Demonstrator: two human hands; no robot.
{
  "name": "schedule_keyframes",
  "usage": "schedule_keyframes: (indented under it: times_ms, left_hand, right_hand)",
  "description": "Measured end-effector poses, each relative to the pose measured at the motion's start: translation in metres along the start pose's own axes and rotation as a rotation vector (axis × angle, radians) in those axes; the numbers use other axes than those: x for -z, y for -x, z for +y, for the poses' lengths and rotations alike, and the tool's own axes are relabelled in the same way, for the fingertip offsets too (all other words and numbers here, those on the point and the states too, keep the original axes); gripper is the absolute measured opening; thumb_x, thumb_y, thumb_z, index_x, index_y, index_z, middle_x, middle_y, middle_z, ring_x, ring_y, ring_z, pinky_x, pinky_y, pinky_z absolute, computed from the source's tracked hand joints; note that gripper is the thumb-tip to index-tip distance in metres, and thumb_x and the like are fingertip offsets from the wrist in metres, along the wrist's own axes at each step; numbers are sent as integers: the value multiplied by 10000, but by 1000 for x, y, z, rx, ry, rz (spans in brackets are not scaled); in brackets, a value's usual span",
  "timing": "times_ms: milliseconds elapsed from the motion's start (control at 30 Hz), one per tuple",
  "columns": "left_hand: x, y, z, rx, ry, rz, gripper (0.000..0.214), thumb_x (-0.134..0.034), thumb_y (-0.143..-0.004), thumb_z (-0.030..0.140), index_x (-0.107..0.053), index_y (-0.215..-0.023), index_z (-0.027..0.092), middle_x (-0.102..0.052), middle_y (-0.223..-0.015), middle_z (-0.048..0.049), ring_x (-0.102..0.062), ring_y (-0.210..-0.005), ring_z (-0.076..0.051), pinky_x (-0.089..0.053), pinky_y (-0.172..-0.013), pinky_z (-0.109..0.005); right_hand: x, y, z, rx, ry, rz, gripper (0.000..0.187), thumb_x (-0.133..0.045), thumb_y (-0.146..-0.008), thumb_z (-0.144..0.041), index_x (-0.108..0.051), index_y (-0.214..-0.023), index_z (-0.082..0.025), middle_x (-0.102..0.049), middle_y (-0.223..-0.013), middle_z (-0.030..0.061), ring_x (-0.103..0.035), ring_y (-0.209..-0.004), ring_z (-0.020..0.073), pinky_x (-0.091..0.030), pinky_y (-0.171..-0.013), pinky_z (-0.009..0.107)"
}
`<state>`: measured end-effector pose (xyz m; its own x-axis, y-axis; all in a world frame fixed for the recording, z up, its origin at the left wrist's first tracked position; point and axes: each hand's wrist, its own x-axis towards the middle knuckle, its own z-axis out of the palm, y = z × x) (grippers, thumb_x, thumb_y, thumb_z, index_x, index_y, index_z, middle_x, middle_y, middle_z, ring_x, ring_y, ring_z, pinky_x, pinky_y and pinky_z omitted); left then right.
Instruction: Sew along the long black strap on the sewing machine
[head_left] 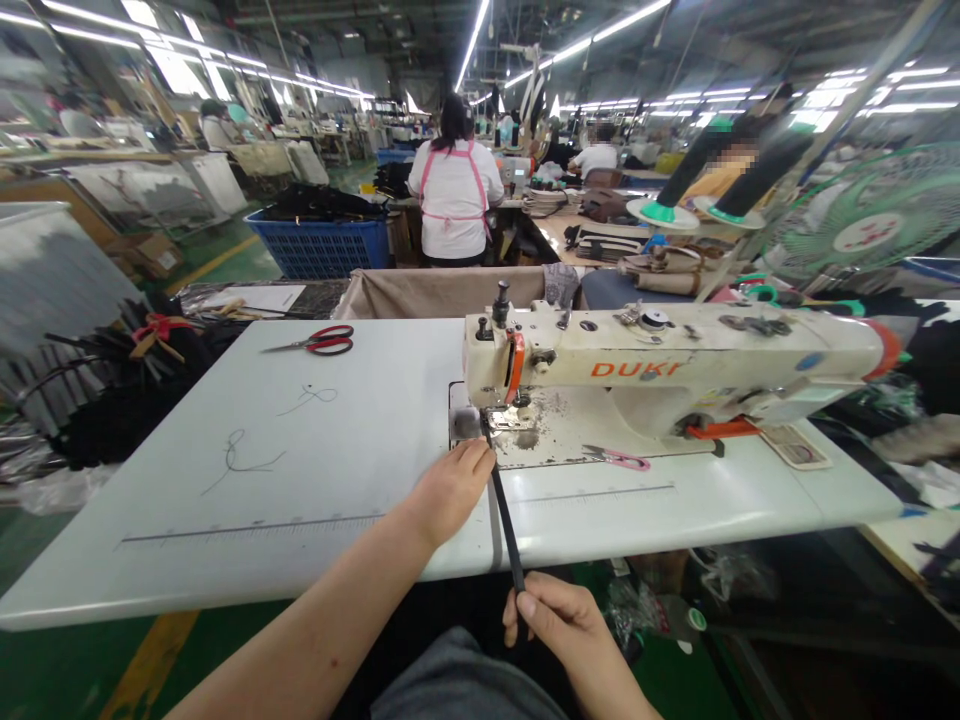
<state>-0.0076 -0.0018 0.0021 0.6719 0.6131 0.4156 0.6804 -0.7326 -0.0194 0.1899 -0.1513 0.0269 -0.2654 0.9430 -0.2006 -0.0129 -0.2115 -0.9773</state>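
A narrow black strap (504, 508) runs from under the presser foot of a cream sewing machine (667, 372) down over the front edge of the white table (300, 470). My left hand (450, 490) rests on the table beside the needle plate, fingers closed, pinching the strap's upper part. My right hand (559, 625) is below the table edge, fingers closed on the strap's lower end, holding it taut.
Red-handled scissors (319, 342) lie at the table's far left. Pink thread snips (619, 459) lie on the machine bed. Loose threads (244, 455) lie on the table. A heap of black straps (120, 390) sits left. A green fan (870, 225) stands right. A person in a pink apron (454, 185) works ahead.
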Motion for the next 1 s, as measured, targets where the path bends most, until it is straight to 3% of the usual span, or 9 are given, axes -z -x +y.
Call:
schedule_keyframes:
  times_ms: [233, 533, 767, 900, 1000]
  left_hand:
    - [-11, -4, -1, 57, -26, -11, 307, -435, -1044, 149, -550, -1327, 117, -640, -1359, -160, -567, -1374, -276, -469, -1186, -457]
    - [0, -2, 3, 38, -44, 30, 238, -450, -1043, 125, -592, -1234, 125, -677, -1277, -151, -664, -1213, -249, -512, -1121, -405]
    - [-1, -1, 2, 51, 12, 39, 247, -441, -1045, 127, -597, -1233, 158, -674, -1285, -142, -666, -1215, -250, -526, -1104, -429]
    - [-2, -1, 2, 53, 15, 47, 238, -446, -1043, 118, -610, -1213, 143, -672, -1288, -161, -668, -1209, -254, -524, -1108, -426]
    - [-2, -1, 2, 52, -6, 43, 216, -460, -1045, 124, -611, -1200, 125, -668, -1290, -167, -661, -1217, -259, -523, -1107, -416]
  right_hand:
    - [0, 2, -2, -7, 9, 7, 460, -673, -949, -586, -787, -743, -191, -696, -701, 44, -576, -682, 190, -450, -696, 321]
    - [-1, 4, -5, 36, -72, -42, 457, -682, -946, -572, -779, -716, -188, -657, -702, 44, -598, -717, 208, -445, -732, 332]
    - [4, -6, -2, 158, -2, -55, 363, -759, -889, -569, -793, -796, -219, -744, -984, 100, -676, -979, 278, -519, -892, 381]
    - [0, -8, -2, 27, 11, 4, 340, -775, -894, -539, -796, -918, -201, -772, -787, 67, -686, -741, 214, -518, -742, 332]
    - [-4, -6, -3, -73, -195, 18, 410, -758, -901, -570, -767, -1006, -174, -754, -664, 47, -669, -615, 182, -488, -638, 289]
